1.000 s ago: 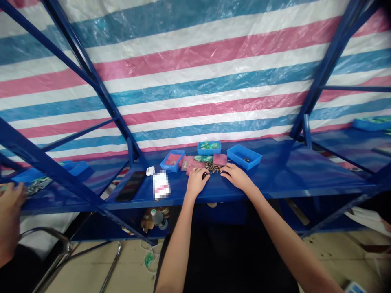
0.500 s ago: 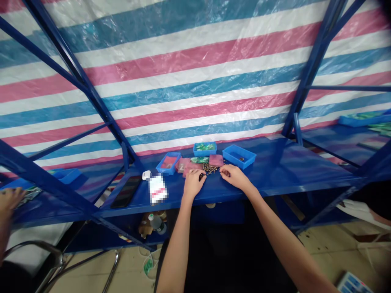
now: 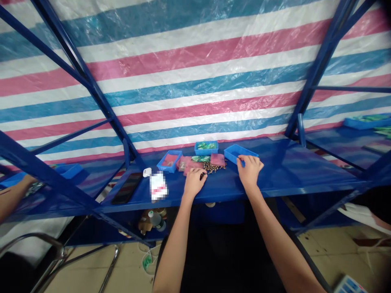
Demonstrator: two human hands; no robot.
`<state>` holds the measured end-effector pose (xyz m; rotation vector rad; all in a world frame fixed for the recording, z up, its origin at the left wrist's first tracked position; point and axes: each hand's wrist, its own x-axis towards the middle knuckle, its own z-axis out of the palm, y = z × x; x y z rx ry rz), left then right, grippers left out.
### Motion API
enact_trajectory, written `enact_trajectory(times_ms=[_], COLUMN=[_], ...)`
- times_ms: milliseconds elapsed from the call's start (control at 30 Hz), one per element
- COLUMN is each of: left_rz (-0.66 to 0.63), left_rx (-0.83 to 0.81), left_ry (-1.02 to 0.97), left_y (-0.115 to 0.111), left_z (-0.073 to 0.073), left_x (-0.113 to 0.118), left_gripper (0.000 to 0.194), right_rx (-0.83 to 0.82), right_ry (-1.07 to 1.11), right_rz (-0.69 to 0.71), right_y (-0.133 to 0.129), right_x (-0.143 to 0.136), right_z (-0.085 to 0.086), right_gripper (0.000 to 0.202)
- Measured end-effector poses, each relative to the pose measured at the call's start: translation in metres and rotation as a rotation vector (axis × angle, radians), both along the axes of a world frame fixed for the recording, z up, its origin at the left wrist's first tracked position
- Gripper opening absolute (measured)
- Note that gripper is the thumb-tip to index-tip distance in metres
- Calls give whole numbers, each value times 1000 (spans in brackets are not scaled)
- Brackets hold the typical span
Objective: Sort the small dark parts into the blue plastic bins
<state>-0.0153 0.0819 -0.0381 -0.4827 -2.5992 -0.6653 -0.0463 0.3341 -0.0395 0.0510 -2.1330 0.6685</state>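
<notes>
My left hand rests on the blue table beside a pile of small brass-coloured and dark metal pieces. Its fingers are curled, with something small and dark showing at the thumb and fingertips. Over the near edge of the right blue tray is my right hand, fingers bent and thumb close to the index finger. Whatever it may hold is too small to make out. Pink bags lie against the pile, and green packets sit behind it.
At the back stands a blue tray of green packets; another blue tray holds pink bags. A phone, a white case and a blurred-out packet lie left. Blue frame posts flank the table. A co-worker's arm shows far left.
My right hand has moved right and away from the metal pile to the right tray, now covering part of it. My left hand has stayed beside the pile. The camera view has shifted slightly.
</notes>
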Motion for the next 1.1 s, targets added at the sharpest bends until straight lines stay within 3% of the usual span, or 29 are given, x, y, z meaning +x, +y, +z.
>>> enact_trajectory(times_ms=[100, 333, 567, 833, 1100], left_rz=[-11, -27, -42, -63, -63], left_rx=[4, 9, 15, 16, 87], left_ry=[5, -6, -26, -3, -23], left_y=[-1, -2, -2, -1, -2], left_z=[0, 0, 2, 3, -1], left_x=[0, -2, -2, 1, -4], left_gripper=[16, 15, 12, 11, 12], right_rx=[-19, 357, 522, 456, 203], right_ry=[7, -83, -249, -299, -258], right_rz=[-118, 229, 285, 455, 619], right_y=[-2, -13, -21, -17, -8], right_x=[0, 11, 0, -11, -11], right_z=[0, 2, -1, -6, -11], right_gripper=[31, 24, 22, 20, 15])
